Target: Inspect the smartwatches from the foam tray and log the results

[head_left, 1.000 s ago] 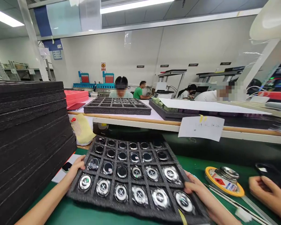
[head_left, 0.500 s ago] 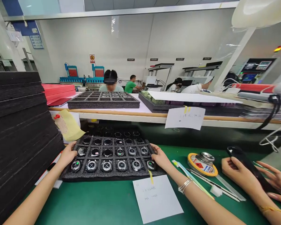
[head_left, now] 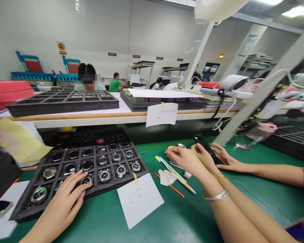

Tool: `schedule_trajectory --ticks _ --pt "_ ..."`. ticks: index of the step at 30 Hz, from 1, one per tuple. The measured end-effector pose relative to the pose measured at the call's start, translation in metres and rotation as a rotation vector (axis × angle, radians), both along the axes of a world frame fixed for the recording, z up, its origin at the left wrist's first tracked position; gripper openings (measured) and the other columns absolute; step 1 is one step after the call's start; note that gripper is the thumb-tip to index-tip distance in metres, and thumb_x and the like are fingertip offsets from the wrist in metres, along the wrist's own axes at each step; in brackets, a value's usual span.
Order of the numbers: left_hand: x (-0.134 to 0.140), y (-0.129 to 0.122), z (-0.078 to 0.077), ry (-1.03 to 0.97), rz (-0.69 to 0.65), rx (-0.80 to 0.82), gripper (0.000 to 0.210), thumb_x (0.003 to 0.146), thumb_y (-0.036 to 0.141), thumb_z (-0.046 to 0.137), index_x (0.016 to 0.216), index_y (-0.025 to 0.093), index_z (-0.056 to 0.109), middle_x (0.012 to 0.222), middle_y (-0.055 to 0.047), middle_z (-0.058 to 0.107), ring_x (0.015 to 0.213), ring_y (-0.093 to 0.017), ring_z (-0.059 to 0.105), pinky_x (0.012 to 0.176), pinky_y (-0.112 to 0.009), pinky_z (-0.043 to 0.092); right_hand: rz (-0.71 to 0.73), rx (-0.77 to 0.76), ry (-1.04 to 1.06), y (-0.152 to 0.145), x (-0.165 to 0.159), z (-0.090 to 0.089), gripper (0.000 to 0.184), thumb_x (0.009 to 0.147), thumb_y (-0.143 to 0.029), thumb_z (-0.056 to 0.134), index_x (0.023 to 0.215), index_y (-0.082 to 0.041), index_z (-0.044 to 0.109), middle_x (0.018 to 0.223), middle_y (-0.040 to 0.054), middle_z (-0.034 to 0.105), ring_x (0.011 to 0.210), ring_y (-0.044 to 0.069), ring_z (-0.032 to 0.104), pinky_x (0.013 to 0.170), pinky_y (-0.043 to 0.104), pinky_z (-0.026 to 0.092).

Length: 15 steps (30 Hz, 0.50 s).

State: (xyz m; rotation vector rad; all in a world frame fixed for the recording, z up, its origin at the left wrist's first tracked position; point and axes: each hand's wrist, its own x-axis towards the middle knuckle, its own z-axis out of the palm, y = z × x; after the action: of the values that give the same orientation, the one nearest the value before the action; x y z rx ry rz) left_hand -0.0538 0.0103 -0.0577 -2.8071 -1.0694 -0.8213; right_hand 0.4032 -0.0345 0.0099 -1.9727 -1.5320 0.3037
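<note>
A black foam tray holds round watch bodies in its compartments, several with sensor backs facing up, and lies tilted on the green table. My left hand rests over its front row, fingers stretched out and touching a watch body. To the right, my right hand, with silver bangles at the wrist, hovers near a round tin, which it partly hides. Its fingers reach forward, with nothing visible in them. Below that hand lie a toothbrush, a white crumpled tissue and an orange stick.
A co-worker's hands hold a black phone right beside my right hand. A white note is taped to the tray's front. Foam trays stand on the shelf behind. A yellow sheet hangs at left.
Both my hands have let go of the tray's sides. My left hand moved onto the front-row watches, my right toward the tin. The view swung right; the tray now sits at an angle.
</note>
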Motion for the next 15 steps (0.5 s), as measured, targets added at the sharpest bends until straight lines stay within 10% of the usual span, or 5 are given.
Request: schedule_trajectory --ticks 6,15 --pt "0.017 0.015 0.002 0.024 -0.021 -0.025 0.022 0.087 0.040 0.060 0.106 0.031 0.068 0.139 -0.006 0.059 0.136 -0.034 0.046 0.118 -0.058 0.028 -0.022 -0.269 -0.287 -0.042 -0.034 -0.018 0.022 0.070 -0.014 0.067 0.052 -0.020 0.057 0.059 0.0085 0.065 0.064 0.027 0.064 0.058 0.031 0.034" --pt "0.037 0.006 0.009 0.049 0.094 -0.087 0.025 0.090 0.049 0.058 0.093 0.024 0.062 0.132 -0.011 0.063 0.130 -0.032 0.051 0.114 -0.055 0.034 0.024 -0.300 -0.400 -0.041 -0.043 -0.022 0.021 0.069 0.002 0.052 0.077 -0.017 0.059 0.071 0.0098 0.065 0.062 0.025 0.063 0.052 0.028 0.027"
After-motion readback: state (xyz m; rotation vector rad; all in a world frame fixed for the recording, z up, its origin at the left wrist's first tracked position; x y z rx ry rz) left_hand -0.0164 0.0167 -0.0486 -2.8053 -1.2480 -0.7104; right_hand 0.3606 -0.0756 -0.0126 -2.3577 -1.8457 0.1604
